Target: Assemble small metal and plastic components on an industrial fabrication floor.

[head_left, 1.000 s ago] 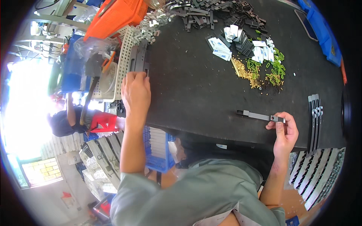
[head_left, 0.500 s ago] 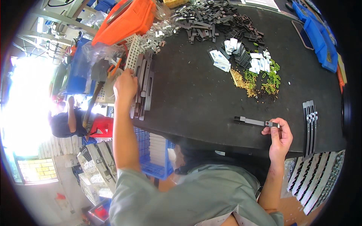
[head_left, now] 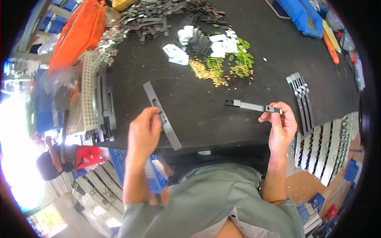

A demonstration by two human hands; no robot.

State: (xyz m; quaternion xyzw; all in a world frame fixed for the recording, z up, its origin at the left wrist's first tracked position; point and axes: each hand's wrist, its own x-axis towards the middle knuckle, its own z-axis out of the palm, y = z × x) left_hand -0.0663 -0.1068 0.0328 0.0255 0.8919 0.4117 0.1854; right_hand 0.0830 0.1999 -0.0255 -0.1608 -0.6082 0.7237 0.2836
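My left hand (head_left: 143, 131) is closed on a long flat grey slotted bar (head_left: 170, 133), which it holds at a slant over the table's near left part. In my right hand (head_left: 282, 127), thumb and fingers pinch one end of a narrower grey metal strip (head_left: 251, 106) with dark blocks at its ends. That strip points left, roughly level, and the two pieces are apart. More long grey bars (head_left: 105, 104) lie stacked at the table's left edge. Several finished-looking dark strips with shiny clips (head_left: 304, 105) lie side by side to the right of my right hand.
Beyond my hands lie small green parts (head_left: 243, 55), brass-coloured pieces (head_left: 200, 70), white pads (head_left: 175, 54) and a heap of black parts (head_left: 158, 18). An orange basket (head_left: 77, 31) stands far left, a blue bin (head_left: 303, 18) far right. Another person (head_left: 55, 158) is at the left.
My left hand has left the stack and come right with one slotted bar in its grip. My right hand still pinches the strip. The whole view has shifted.
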